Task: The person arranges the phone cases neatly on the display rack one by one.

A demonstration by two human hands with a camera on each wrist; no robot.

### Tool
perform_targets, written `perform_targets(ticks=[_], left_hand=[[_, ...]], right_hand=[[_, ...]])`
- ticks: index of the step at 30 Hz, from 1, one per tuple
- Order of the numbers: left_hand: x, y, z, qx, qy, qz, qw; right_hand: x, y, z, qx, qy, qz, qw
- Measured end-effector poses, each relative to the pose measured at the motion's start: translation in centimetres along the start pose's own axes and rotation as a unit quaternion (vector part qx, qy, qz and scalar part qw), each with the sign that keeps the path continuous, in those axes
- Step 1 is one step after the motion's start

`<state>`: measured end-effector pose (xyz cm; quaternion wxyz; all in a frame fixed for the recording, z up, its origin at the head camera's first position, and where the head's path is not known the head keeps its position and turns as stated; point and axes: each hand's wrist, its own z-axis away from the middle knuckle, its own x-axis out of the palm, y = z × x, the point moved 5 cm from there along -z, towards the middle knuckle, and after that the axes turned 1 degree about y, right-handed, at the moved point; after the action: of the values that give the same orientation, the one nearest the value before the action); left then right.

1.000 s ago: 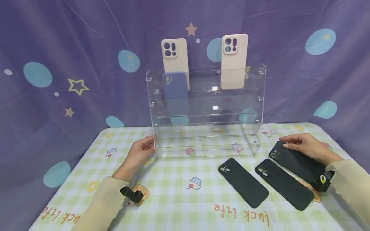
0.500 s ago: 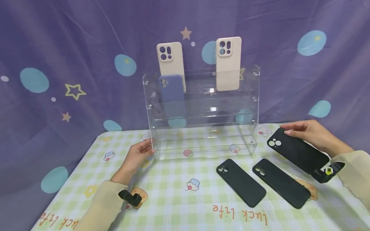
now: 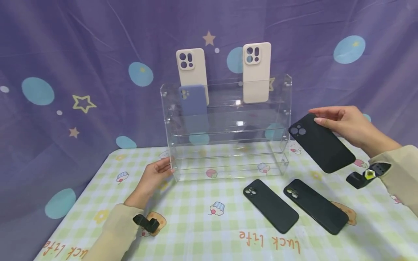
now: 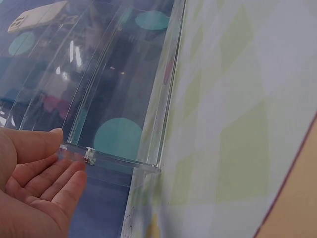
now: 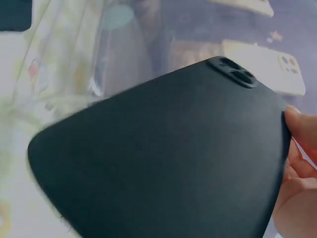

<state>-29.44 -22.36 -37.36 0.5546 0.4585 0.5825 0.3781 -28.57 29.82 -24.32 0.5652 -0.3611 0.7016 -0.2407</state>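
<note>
In the head view my right hand (image 3: 351, 125) pinches a black phone case (image 3: 321, 145) by its top end, holding it tilted above the table beside the rack. That phone case (image 5: 168, 153) fills much of the right wrist view. My left hand (image 3: 155, 175) grips the lower left side edge of a clear acrylic display rack (image 3: 228, 148); the left wrist view shows the thumb and fingers on either side of the rack's edge (image 4: 114, 161). Two more black phone cases, one (image 3: 271, 206) nearer the middle and one (image 3: 315, 206) to its right, lie flat before the rack.
On the rack's top tier stand a white phone case (image 3: 192, 74) at left and another white phone case (image 3: 257, 74) at right. One tier lower, a blue phone case (image 3: 193, 101) stands at left. A purple curtain (image 3: 81, 43) hangs behind the checkered tablecloth (image 3: 183, 224).
My right hand has lifted the black phone case off the table and raised it up and toward the rack. The left hand stays at the rack's edge; the head view has shifted slightly.
</note>
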Motion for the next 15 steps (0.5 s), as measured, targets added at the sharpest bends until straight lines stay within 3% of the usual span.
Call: perform_targets(ticks=[4,7,10,12,15], left_hand=[[-0.2,0.0,0.1,0.0,0.0,-0.004,1.0],[-0.4,-0.1,0.2,-0.003,0.002,-0.008,1.0],[-0.5,0.0,0.2,-0.002,0.002,-0.009,1.0],[-0.4,0.1,0.1,-0.002,-0.001,-0.009,1.0],[-0.2,0.2,0.0,-0.001,-0.005,-0.006,1.0]], right_hand=[[0.3,-2.4,-0.9,-0.002,0.027,-0.063,0.9976],[0.7,-4.2,-1.6,-0.024,0.047,-0.152,0.987],[1.1,-5.9,-2.3,-0.055,0.06,-0.256,0.9631],[1.3,-6.8,-2.8,-0.077,0.064,-0.321,0.9419],[1.5,-7.9,-3.7,-0.103,0.072,-0.388,0.9131]])
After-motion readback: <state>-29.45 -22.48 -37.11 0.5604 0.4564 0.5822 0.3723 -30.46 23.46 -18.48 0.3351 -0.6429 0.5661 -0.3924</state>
